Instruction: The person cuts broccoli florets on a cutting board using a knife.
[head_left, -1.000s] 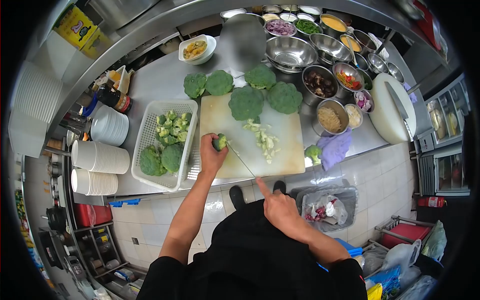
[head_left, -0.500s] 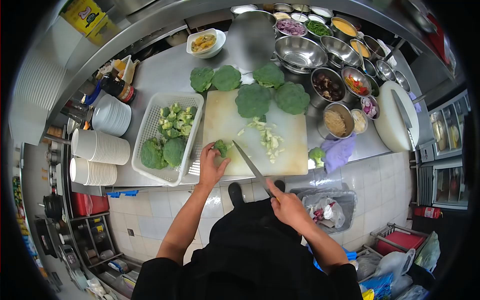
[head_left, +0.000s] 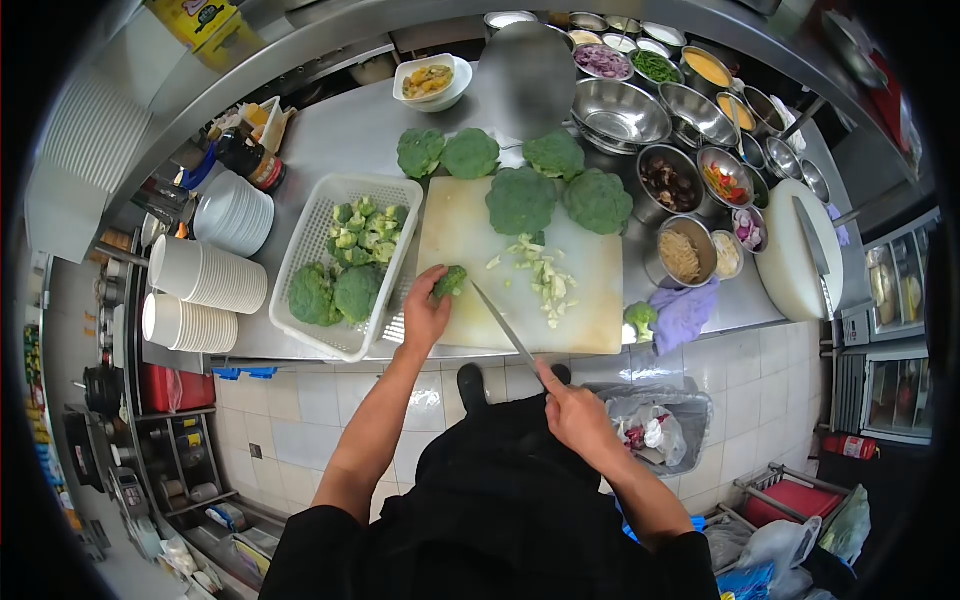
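At the left edge of the cutting board [head_left: 590,325], my left hand [head_left: 425,313] is closed on a small broccoli floret [head_left: 452,281]. My right hand [head_left: 578,405] grips the handle of a kitchen knife [head_left: 508,330], its blade pointing up and left with the tip close to the floret. Pale chopped stem pieces [head_left: 550,280] lie in the middle of the board. Large broccoli heads [head_left: 521,200] sit on the board's far edge, with others on the steel table behind. To the left, a white plastic basket [head_left: 283,290] holds cut florets [head_left: 368,232] and two bigger broccoli heads [head_left: 312,293].
Steel bowls of ingredients [head_left: 668,178] crowd the right side. A purple cloth [head_left: 683,315] and a broccoli piece [head_left: 640,318] lie at the front edge. A second knife [head_left: 812,240] rests on a round white board [head_left: 775,255]. Stacked white bowls [head_left: 205,280] stand left. Below is a lined bin [head_left: 690,440].
The view has shifted slightly, so the table's contents appear a little further right. My left hand still holds the floret, now turned slightly, and the knife stays near it.
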